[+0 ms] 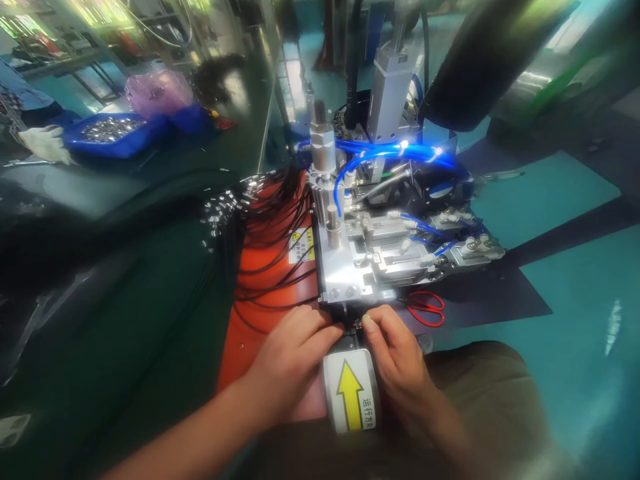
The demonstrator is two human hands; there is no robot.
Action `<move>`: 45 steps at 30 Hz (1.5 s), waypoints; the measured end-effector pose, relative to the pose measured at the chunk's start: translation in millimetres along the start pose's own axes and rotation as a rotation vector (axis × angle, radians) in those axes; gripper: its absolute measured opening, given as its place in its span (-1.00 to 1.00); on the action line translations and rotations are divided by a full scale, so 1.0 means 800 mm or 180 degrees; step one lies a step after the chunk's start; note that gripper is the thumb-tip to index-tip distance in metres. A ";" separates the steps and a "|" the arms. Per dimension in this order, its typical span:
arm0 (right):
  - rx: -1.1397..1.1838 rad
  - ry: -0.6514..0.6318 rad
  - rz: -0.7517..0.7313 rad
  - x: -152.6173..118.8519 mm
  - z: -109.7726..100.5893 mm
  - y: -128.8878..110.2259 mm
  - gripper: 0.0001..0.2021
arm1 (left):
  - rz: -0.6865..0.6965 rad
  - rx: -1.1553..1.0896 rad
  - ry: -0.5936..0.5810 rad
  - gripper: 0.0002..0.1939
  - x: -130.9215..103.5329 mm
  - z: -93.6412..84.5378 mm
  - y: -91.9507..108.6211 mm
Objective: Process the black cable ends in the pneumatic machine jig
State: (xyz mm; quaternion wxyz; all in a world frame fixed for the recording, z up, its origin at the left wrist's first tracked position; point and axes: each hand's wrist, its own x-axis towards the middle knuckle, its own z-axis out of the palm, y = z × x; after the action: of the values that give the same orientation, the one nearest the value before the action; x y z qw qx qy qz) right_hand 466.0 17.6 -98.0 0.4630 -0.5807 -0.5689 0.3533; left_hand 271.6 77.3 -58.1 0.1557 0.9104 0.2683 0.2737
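1. While both bare hands meet low in the centre, in the head view, the right hand [400,353] has thumb and forefinger pinched together on a small shiny metal-looking piece [358,325], just below the silver metal machine [345,267] and above a white plate with a yellow arrow [350,393].
2. The left hand [295,350] reaches in from the opposite side, fingers curled near that piece; whether they are clamped on anything, I cannot tell.
3. The piece looks light, stiff and perhaps slippery, so it is best gripped by its outer edges with fingertips. The thin black cables [280,307] over the orange-red panel [250,363] look soft and bendy.
4. Counted: two bare hands, one small piece made out, one machine, one arrow plate, one white-and-yellow warning sticker [301,245], one pair of red loop handles [431,308] right of the hands. Cables and glossy blue tubes [380,150] overlap too much to count.
5. Far left, blurred: one white-gloved co-worker's hand [47,143] beside a blue tray [115,150] of uncountable silvery parts, and one pink plastic bag [159,92].
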 end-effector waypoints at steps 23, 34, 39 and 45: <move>-0.0004 -0.0039 0.0064 0.002 -0.001 0.003 -0.80 | 0.0056 0.0254 -0.0123 -0.81 0.003 -0.003 0.006; -0.0005 -0.0023 0.0122 0.005 -0.003 -0.004 -0.79 | -0.0029 0.0278 -0.0234 -0.81 0.002 -0.002 0.003; 0.0076 -0.0024 0.0112 0.006 -0.003 -0.003 -0.78 | 0.0034 0.0301 -0.0167 -0.79 0.007 -0.003 0.004; 0.0134 -0.0027 0.0165 0.007 -0.005 -0.006 -0.78 | 0.0041 0.0261 -0.0153 -0.77 0.006 -0.003 0.003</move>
State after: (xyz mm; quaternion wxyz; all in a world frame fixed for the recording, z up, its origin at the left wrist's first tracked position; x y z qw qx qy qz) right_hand 468.7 22.3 -91.7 0.4634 -0.5839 -0.5481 0.3795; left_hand 274.5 78.2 -53.2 0.1228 0.9241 0.2696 0.2416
